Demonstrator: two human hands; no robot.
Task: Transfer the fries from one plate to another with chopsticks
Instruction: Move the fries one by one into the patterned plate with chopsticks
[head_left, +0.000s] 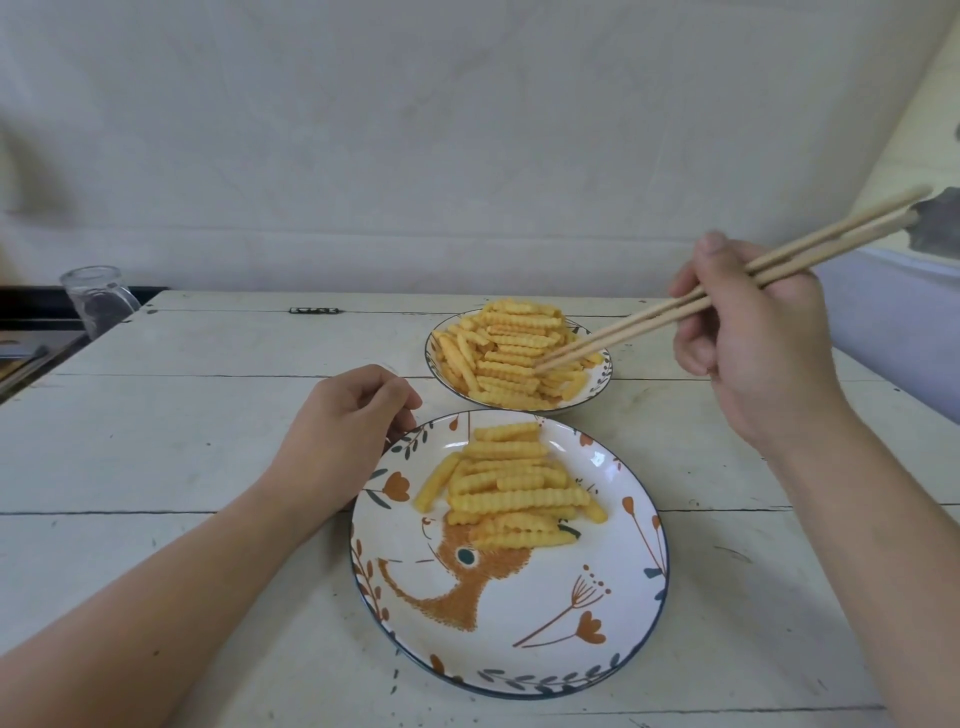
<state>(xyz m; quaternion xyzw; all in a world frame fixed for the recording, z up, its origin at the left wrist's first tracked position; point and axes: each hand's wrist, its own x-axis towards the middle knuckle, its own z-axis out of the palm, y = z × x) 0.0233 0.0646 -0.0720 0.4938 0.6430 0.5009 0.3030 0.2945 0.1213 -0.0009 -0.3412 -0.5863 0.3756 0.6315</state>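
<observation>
A far plate (602, 376) holds a heap of crinkle-cut fries (506, 353). A larger near plate (519, 639), painted with an orange animal and flowers, carries a smaller pile of fries (511, 491) in its upper half. My right hand (753, 348) grips a pair of wooden chopsticks (727, 291); their tips rest close together on the far heap near its right side. No fry is lifted. My left hand (343, 431) rests on the table with curled fingers touching the near plate's upper-left rim.
The plates stand on a white plank table (182, 441). A clear glass jar (98, 299) sits at the table's far left corner, beside a dark counter. A small dark object (314, 310) lies near the back edge. A pale wall rises behind.
</observation>
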